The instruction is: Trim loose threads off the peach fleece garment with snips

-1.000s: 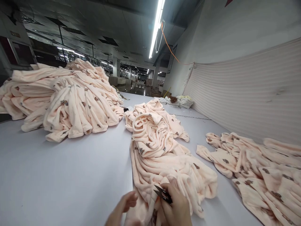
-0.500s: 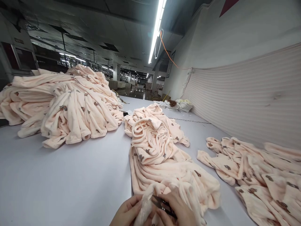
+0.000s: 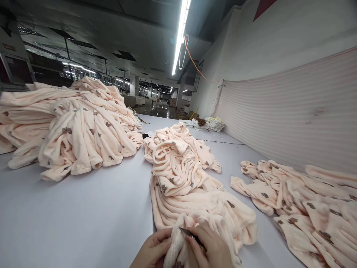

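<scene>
Room: a long factory hall is seen, lit by a ceiling strip light (image 3: 178, 41), with a striped fabric wall (image 3: 292, 111) off to the right of the hands.
Surface: a wide white table (image 3: 69, 216) runs ahead of both hands and bears all the fabric.
Left hand: the left hand (image 3: 152, 251) is closed on a raised fold of the peach garment (image 3: 192, 193), pinched between thumb and fingers at the near edge.
Right hand: the right hand (image 3: 210, 249) is gripped around small thread snips (image 3: 187, 233), whose dark blades are pointed leftward at the pinched fold.
Garment: it lies directly ahead of the hands, stretching away from them in a rumpled heap, its near end lifted between them.
Step in hand: a loose thread or seam end is judged to be under trimming; no thread can be made out.
Next move: the fold would need to be held taut and the blade tips kept clear of the pile itself.
Left of the hands: a tall heap of garments (image 3: 69, 123) is stacked farther off.
Right of the hands: a flatter spread of garments (image 3: 301, 201) is laid out.
</scene>
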Demonstrator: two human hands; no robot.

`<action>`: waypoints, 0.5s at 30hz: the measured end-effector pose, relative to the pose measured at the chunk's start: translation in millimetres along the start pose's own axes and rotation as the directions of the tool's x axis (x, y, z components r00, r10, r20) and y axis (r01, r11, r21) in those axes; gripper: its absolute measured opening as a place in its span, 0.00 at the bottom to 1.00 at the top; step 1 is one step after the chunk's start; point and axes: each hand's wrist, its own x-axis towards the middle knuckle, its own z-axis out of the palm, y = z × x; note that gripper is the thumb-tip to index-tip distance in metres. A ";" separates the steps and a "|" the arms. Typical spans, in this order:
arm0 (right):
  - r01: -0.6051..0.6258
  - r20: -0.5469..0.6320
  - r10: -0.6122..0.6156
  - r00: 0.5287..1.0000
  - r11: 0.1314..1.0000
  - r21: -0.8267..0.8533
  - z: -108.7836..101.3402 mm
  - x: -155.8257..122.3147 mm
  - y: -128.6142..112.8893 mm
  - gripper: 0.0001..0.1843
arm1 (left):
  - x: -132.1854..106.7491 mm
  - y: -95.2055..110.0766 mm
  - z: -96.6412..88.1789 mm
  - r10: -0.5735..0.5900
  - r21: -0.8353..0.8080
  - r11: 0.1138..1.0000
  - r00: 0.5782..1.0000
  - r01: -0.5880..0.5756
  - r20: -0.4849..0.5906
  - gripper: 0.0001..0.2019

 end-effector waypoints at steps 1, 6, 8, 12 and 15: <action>-0.019 -0.019 0.020 1.000 0.998 0.054 2.8 -0.7 -0.9 0.07 | 4.5 -1.3 1.7 0.006 -0.003 1.000 1.000 -0.006 -0.022 0.12; -0.226 -0.194 0.304 0.933 0.913 0.340 -3.4 -1.1 30.1 0.13 | 30.0 -16.1 16.4 0.096 0.141 0.986 0.995 -0.094 -0.010 0.18; -0.429 -0.310 0.552 0.774 0.818 0.385 -22.0 5.3 69.4 0.19 | 42.1 -15.5 30.3 0.059 0.461 0.880 0.989 -0.116 0.136 0.13; -0.690 -0.392 0.740 0.548 0.664 0.288 -61.6 30.9 162.5 0.20 | 91.3 7.7 66.3 0.283 0.898 0.352 0.945 -0.262 0.164 0.13; -0.688 -0.428 0.705 0.565 0.689 0.227 -64.1 47.1 198.1 0.12 | 144.4 17.3 72.5 0.429 0.885 0.268 0.870 -0.381 0.244 0.19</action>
